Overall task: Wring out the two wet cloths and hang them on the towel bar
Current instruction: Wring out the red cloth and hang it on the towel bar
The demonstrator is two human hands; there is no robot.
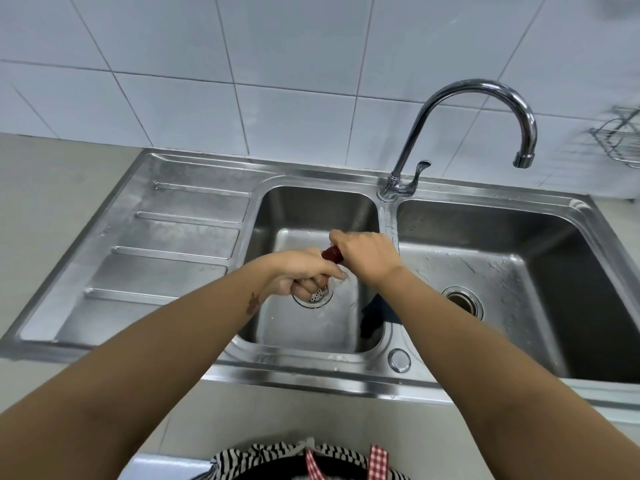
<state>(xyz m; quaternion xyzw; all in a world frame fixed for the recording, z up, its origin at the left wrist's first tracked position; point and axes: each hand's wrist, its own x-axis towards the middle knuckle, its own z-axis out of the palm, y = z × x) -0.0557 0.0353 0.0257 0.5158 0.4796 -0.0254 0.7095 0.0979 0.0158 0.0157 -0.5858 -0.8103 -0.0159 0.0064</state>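
A tightly twisted dark red cloth (pixel 333 254) is gripped at both ends above the left basin (pixel 311 209) of a stainless steel double-bowl sink (pixel 388 216). The left hand (pixel 304 271) is closed in a fist around the nearer end of the cloth, its knuckles turned down over the round perforated metal drain strainer (pixel 313 297). The right hand (pixel 363 254) is likewise clenched around the farther end, its back turned up to the camera, so that only a short length of the red twist is seen between the two fists. A second cloth, dark blue (pixel 372 317), is seen lying crumpled in the near right corner of the same basin, partly hidden beneath the right forearm (its full extent cannot be told). The right basin (pixel 540 271) is marked with water drops around its open drain (pixel 462 301). A curved chrome gooseneck tap (pixel 485 95) is mounted on the divider behind the bowls, with its spout turned over the right basin. A ribbed steel draining board (pixel 166 244) is joined to the left of the bowls. A chrome wire rack (pixel 620 140) is fixed to the white tiled wall (pixel 277 64) at the right edge.
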